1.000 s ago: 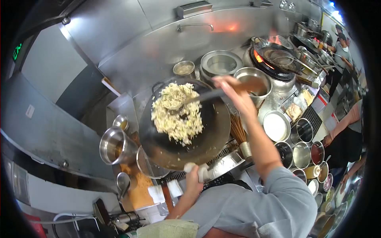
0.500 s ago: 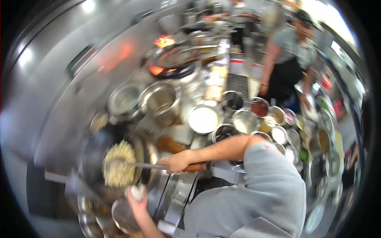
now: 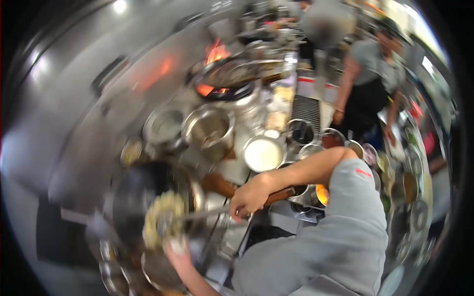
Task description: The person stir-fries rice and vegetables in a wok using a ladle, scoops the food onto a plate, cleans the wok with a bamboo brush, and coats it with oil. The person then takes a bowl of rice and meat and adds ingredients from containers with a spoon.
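Observation:
My right hand (image 3: 251, 198) is wrapped round the long-handled wok utensil (image 3: 206, 213), near where its metal shaft meets the wooden handle. Its head lies in pale yellow food (image 3: 171, 203), blurred, perhaps rice or noodles, inside a dark wok (image 3: 136, 190). I cannot tell whether that head is a ladle or a spatula. At the wok's near rim, my left hand (image 3: 178, 259) is closed on a folded white cloth (image 3: 177, 244). The cloth appears pressed to the rim; motion blur hides the exact contact.
A pot of white liquid (image 3: 263, 154) and a deep steel pot (image 3: 210, 132) stand beyond the wok. Flames rise around another wok (image 3: 229, 74) farther back. Several seasoning containers (image 3: 301, 132) line the right. A co-worker (image 3: 368, 74) stands at the upper right.
My right hand has moved right and slightly up in view with the utensil. The food has gathered toward the wok's near side. The whole view has shifted a little.

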The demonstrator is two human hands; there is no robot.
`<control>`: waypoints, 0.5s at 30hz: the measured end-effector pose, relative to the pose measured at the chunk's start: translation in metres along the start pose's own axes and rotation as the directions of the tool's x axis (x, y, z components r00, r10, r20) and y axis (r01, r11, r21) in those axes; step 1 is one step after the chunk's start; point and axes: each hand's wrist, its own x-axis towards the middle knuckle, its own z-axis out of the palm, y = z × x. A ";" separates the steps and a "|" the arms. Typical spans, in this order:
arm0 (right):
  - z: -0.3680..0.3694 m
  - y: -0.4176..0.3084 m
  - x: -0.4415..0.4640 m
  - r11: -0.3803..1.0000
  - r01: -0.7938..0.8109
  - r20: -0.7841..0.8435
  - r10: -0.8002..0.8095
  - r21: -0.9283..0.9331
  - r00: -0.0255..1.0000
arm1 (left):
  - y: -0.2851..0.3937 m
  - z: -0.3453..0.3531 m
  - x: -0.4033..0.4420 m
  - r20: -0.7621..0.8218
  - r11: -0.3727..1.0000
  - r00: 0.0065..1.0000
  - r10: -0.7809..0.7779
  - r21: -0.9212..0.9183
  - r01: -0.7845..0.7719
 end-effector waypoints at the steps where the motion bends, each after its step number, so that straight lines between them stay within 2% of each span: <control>1: 0.009 0.013 0.023 0.994 0.010 -0.030 -0.013 -0.107 0.999 | -0.006 -0.022 0.026 -0.014 0.989 0.995 -0.096 -0.118 0.094; 2: 0.031 0.055 0.063 0.939 0.256 -0.178 -0.300 -0.230 0.937 | -0.018 -0.019 0.025 -0.148 0.994 0.987 -0.067 -0.099 0.053; 3: 0.046 0.057 0.084 0.951 0.147 -0.271 -0.223 -0.273 0.937 | -0.042 -0.025 0.021 -0.033 0.983 0.999 0.041 -0.179 -0.046; 4: 0.058 0.056 0.100 0.950 0.034 -0.377 -0.156 -0.311 0.913 | -0.063 -0.027 0.005 -0.018 0.975 1.000 0.003 -0.223 -0.007; 6: 0.070 0.037 0.099 0.985 0.050 -0.475 -0.124 -0.165 0.871 | -0.092 -0.033 -0.046 -0.151 0.995 0.988 -0.011 -0.097 -0.003; 8: 0.071 0.025 0.079 0.988 0.073 -0.501 -0.131 -0.134 0.855 | -0.070 0.009 -0.065 -0.249 0.990 0.966 -0.071 -0.135 0.038; 10: 0.070 0.019 0.058 0.988 0.124 -0.505 -0.154 -0.092 0.849 | -0.032 0.016 -0.035 -0.223 0.987 0.973 -0.049 -0.159 0.013; 11: 0.060 -0.006 0.040 0.997 -0.058 -0.384 0.076 0.059 0.920 | -0.026 0.002 -0.011 -0.200 0.989 0.977 -0.074 -0.138 0.047; 12: 0.048 -0.029 0.021 0.951 -0.256 -0.237 0.293 0.174 0.926 | -0.024 -0.011 0.008 -0.166 0.990 0.981 -0.096 -0.114 0.078; 13: 0.043 -0.028 0.005 0.962 -0.216 -0.185 0.246 0.166 0.952 | -0.017 0.009 -0.015 -0.247 0.973 0.956 -0.155 -0.208 0.104; 14: 0.041 -0.021 -0.013 0.973 -0.168 -0.141 0.191 0.161 0.971 | -0.012 0.022 -0.040 -0.262 0.984 0.956 -0.132 -0.150 0.095; 15: 0.041 -0.022 -0.023 0.961 -0.199 -0.082 0.218 0.190 0.973 | -0.016 0.019 -0.041 -0.191 0.990 0.980 -0.063 -0.133 0.038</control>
